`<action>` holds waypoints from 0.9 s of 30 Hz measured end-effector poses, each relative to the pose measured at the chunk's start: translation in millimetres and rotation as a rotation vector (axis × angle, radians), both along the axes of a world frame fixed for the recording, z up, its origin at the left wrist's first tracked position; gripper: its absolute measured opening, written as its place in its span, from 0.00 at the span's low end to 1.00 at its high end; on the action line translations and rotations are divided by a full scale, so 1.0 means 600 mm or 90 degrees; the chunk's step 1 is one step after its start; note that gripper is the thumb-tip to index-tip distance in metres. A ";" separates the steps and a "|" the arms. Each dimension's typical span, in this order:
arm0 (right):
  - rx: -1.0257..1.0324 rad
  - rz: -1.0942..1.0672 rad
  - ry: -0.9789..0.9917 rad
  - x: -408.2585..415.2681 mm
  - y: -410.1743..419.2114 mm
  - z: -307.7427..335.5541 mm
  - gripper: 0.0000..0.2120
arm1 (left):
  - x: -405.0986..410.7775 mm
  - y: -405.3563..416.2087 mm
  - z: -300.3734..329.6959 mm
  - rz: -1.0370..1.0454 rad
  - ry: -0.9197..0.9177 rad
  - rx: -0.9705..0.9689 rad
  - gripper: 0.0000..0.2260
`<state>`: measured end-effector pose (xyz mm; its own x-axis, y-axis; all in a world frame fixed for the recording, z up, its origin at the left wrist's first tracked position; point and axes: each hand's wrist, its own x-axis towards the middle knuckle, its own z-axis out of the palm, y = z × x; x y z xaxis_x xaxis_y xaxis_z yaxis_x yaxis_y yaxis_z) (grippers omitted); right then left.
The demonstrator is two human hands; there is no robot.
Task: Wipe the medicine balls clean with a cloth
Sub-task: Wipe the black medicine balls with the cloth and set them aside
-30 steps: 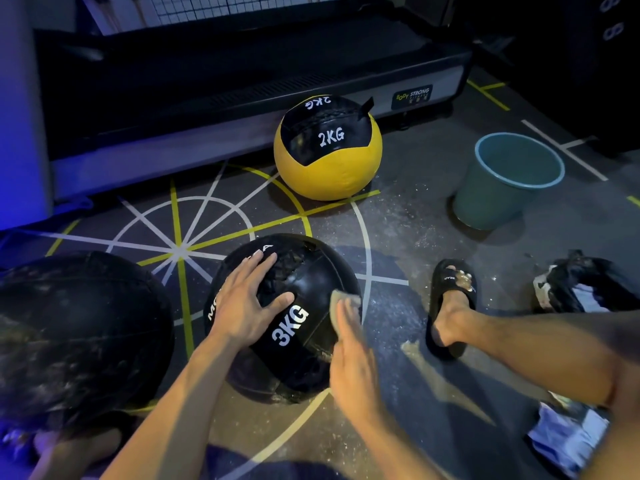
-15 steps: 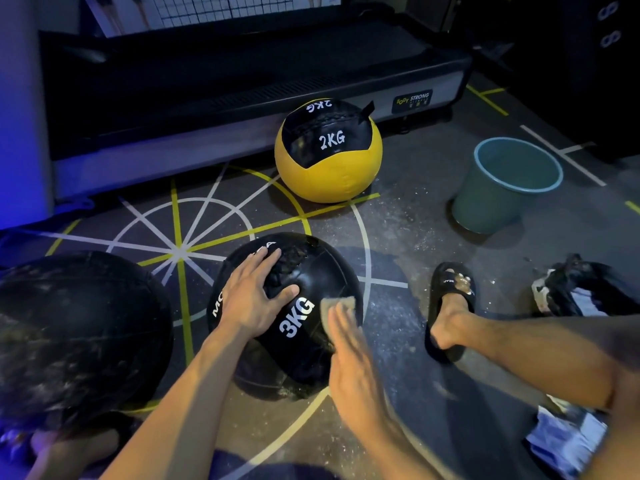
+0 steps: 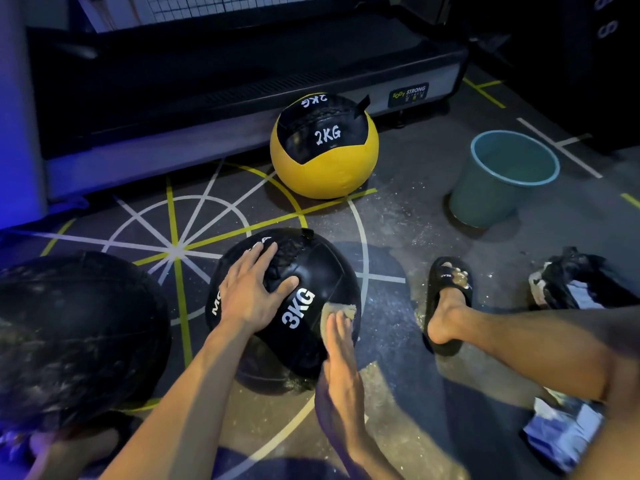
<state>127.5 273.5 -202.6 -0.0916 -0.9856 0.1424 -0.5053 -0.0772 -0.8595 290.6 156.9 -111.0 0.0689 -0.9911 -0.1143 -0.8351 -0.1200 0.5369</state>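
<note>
A black medicine ball marked 3KG [image 3: 311,271] sits on the floor in front of me. My left hand [image 3: 251,289] rests flat on its top left with the fingers spread. My right hand [image 3: 341,362] presses a small beige cloth [image 3: 341,311] against the ball's right side with straight fingers. A yellow and black ball marked 2KG [image 3: 323,168] stands farther back by the treadmill. A larger, dusty black ball [image 3: 76,334] lies at my left.
A treadmill base [image 3: 242,109] runs along the back. A teal bucket [image 3: 502,178] stands at the right. My foot in a black slide sandal [image 3: 446,299] is right of the 3KG ball. Dark bundled items [image 3: 578,282] and blue-white packaging [image 3: 561,431] lie at far right.
My right hand has slid the cloth a little leftward over the ball's side, closer to the 3KG marking. My left hand has kept its place on the ball.
</note>
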 end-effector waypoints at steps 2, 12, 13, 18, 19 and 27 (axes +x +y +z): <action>0.038 -0.112 -0.046 -0.001 -0.021 0.016 0.35 | -0.008 -0.001 0.003 0.014 -0.006 0.004 0.35; 0.197 -0.048 -0.140 0.003 -0.070 0.111 0.34 | -0.001 0.002 -0.007 0.021 -0.003 -0.001 0.37; 0.157 -0.021 -0.107 0.010 -0.063 0.105 0.36 | 0.003 0.002 -0.007 0.022 -0.001 0.002 0.38; 0.197 -0.135 -0.107 -0.035 -0.076 0.074 0.30 | 0.011 0.009 -0.007 0.029 0.013 -0.001 0.35; 0.296 -0.192 -0.134 -0.048 -0.092 0.077 0.27 | 0.008 0.011 -0.007 0.028 0.014 -0.002 0.35; 0.037 0.066 -0.045 0.012 -0.097 0.117 0.31 | 0.016 0.011 -0.011 0.020 0.017 -0.013 0.36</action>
<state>134.7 215.1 -132.4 0.0028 -0.9967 0.0816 -0.4357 -0.0747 -0.8970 300.0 163.8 -117.3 0.0971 -0.9906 -0.0961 -0.8160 -0.1346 0.5622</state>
